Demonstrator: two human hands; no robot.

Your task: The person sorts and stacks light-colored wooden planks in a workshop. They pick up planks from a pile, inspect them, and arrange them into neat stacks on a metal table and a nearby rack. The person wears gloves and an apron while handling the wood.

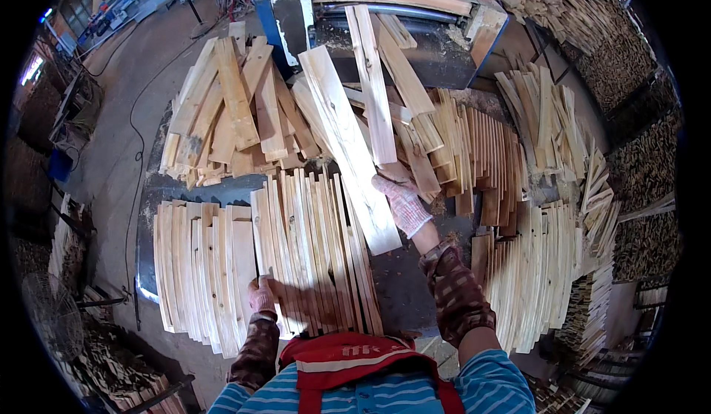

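My right hand (402, 201), in a pink-and-white knit glove, grips a long pale plank (344, 136) by its right edge, near the lower end. The plank slants up and left, its face brightly lit. Just above that hand another plank (372, 84) reaches down from the machine. My left hand (261, 295), gloved alike, touches the near part of a row of planks standing on edge (311, 244); its fingers are partly hidden, so their grip cannot be told. Left of it stands a second row of planks (200, 266).
A blue-sided woodworking machine (296, 32) with a roller stands at the far side. Loose planks (229, 110) lie heaped at the far left of the dark table (404, 288). More stacked planks (537, 281) fill the right. A cable (137, 158) crosses the floor on the left.
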